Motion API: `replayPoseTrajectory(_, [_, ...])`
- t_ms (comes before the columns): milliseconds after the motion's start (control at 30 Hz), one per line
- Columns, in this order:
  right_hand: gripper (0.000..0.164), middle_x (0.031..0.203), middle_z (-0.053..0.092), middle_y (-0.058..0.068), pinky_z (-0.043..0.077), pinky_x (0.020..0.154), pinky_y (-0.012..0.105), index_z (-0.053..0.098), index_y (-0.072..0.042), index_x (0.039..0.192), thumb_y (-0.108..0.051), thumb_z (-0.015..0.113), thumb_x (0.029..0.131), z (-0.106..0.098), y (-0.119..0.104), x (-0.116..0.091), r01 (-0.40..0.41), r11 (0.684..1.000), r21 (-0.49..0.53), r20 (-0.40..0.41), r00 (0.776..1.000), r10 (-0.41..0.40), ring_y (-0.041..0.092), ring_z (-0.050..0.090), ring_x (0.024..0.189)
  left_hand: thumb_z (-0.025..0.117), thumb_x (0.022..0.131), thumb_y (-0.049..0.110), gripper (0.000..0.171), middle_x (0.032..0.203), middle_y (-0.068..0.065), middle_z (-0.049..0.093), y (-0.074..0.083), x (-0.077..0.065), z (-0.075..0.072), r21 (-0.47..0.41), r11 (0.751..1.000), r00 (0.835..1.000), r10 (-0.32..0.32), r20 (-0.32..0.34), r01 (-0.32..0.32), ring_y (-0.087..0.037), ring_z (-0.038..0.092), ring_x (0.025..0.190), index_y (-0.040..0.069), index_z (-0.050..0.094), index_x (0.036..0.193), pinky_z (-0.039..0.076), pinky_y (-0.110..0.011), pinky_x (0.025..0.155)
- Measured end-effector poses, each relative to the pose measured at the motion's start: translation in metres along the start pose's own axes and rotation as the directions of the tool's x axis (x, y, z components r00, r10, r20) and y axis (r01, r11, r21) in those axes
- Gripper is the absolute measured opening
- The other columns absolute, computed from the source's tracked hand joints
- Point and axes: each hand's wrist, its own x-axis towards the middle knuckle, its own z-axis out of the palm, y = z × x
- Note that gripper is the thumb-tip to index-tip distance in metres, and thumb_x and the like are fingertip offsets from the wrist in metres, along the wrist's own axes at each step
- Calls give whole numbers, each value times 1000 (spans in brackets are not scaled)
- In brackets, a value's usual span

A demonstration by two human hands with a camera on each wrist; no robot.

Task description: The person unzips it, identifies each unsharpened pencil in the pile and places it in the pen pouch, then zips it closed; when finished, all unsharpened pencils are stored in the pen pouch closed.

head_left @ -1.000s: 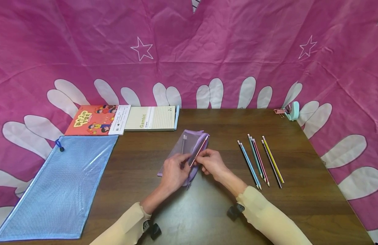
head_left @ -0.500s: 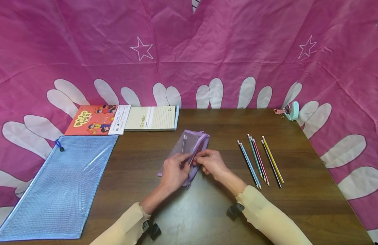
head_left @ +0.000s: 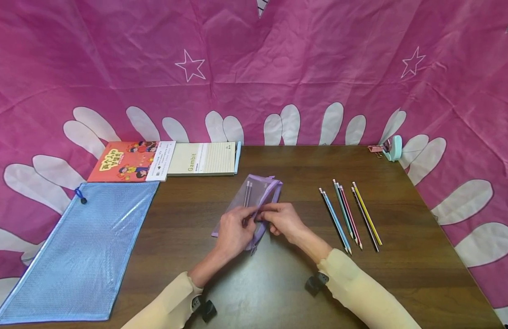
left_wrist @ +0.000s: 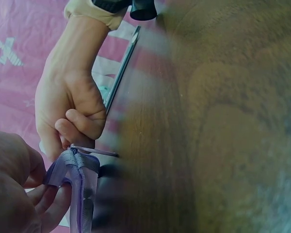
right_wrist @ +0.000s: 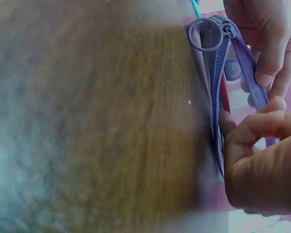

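Note:
A purple mesh pencil case (head_left: 267,194) lies slanted on the table, its zipper side parted. Inside, pencils (head_left: 248,194) show through the mesh. My left hand (head_left: 236,230) holds the near left part of the case, and in the left wrist view its fingers grip the purple edge (left_wrist: 56,174). With curled fingers, my right hand (head_left: 283,219) reaches into the opening. A red pencil (right_wrist: 225,94) shows in the gap, running down to the right fingertips, which appear to pinch it; its lower end is hidden. A zipper pull ring (right_wrist: 205,35) hangs at the case's end.
Several loose pencils (head_left: 346,214) lie to the right. A blue mesh bag (head_left: 81,251) covers the left side. At the back left are an orange book (head_left: 126,160) and a cream notebook (head_left: 202,157). A mint-green object (head_left: 395,148) stands at the back right corner.
The red pencil, earlier seen along the case's opening, has slid down inside the case. My right hand has shifted slightly left into the opening; the left hand stays put.

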Motion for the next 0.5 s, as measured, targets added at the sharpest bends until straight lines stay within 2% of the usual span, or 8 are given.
replayPoseTrajectory(233, [28, 65, 59, 7, 37, 43, 22, 70, 2, 115, -3, 68, 88, -2, 1, -2, -4, 1000, -18, 114, 993, 6, 8, 44, 46, 67, 73, -9, 35, 86, -9, 71, -1, -1, 1, 11, 1000, 1000, 12, -6, -12, -14, 58, 65, 1, 77, 104, 47, -26, 55])
replayPoseTrajectory(367, [29, 60, 54, 3, 36, 44, 23, 71, -2, 117, -7, 71, 88, -9, 0, -4, 16, 999, -47, 128, 992, -10, 10, 44, 48, 67, 72, -10, 34, 84, -9, 71, -1, -1, 2, 4, 1000, 1000, 13, -14, -13, -14, 58, 64, 0, 77, 103, 46, -26, 54])
replayPoseTrajectory(500, [33, 68, 63, 5, 36, 45, 23, 69, -2, 120, -8, 71, 88, -18, 1, -9, 6, 996, -88, 115, 993, 4, 11, 45, 50, 67, 72, -10, 34, 82, -8, 70, -1, -1, 2, -4, 1000, 1000, 19, -21, -19, -14, 58, 63, 0, 77, 103, 46, -26, 53])
